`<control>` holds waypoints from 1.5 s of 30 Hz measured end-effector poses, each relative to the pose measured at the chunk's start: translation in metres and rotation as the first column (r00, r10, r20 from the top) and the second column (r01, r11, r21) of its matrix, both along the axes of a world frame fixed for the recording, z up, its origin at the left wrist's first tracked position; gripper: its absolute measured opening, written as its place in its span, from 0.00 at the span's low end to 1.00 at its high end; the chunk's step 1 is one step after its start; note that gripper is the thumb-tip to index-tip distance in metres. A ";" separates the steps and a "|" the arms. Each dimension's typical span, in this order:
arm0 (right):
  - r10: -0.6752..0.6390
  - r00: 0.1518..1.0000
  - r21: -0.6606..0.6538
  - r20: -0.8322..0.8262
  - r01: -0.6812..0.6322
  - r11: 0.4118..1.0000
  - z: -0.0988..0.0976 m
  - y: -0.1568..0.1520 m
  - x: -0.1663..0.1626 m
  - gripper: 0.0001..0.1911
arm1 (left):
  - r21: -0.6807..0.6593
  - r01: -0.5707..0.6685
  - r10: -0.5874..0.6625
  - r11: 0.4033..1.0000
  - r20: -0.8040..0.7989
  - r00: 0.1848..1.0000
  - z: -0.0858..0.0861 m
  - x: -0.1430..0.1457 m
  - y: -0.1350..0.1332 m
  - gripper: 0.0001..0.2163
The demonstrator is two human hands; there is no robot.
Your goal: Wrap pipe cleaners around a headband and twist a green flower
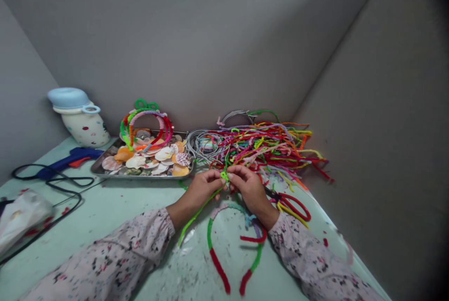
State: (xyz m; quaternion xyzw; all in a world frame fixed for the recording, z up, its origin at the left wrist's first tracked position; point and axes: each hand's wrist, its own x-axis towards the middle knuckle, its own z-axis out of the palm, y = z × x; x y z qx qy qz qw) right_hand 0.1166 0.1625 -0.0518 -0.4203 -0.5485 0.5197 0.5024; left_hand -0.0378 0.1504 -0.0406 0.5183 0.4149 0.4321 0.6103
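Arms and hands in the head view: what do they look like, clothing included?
The left sleeve and right sleeve are long, loose and pale pinkish, with a scattered print of small dark and reddish marks. Both gather at the wrist. The left hand and right hand wear no gloves.

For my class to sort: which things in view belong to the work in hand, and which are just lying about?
Belonging, at least probably:
light-green pipe cleaner, pinched by left hand and right hand
pipe-cleaner pile
multicoloured band below the hands
scissors

Apparently just lying about:
blue glue gun
shell tray
lidded cup
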 end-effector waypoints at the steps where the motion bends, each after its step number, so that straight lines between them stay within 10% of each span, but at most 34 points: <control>1: 0.000 1.000 0.003 0.000 0.000 1.000 -0.001 0.000 0.000 0.09 | 0.009 0.005 -0.005 1.000 -0.007 1.000 0.000 -0.001 0.000 0.11; 13: 0.036 0.985 0.215 0.171 -0.073 0.974 -0.003 -0.004 0.002 0.14 | -0.028 0.031 -0.033 0.999 -0.064 0.997 -0.006 -0.008 0.010 0.08; 21: -0.197 0.850 0.647 0.488 -0.201 0.736 -0.002 -0.007 0.005 0.15 | -0.126 0.144 -0.143 0.982 0.012 0.990 -0.011 -0.020 0.018 0.07; 45: -0.418 0.510 0.651 0.752 -0.476 0.592 0.004 -0.004 0.015 0.09 | -0.090 0.176 -0.189 0.980 -0.167 0.968 -0.009 -0.023 0.022 0.07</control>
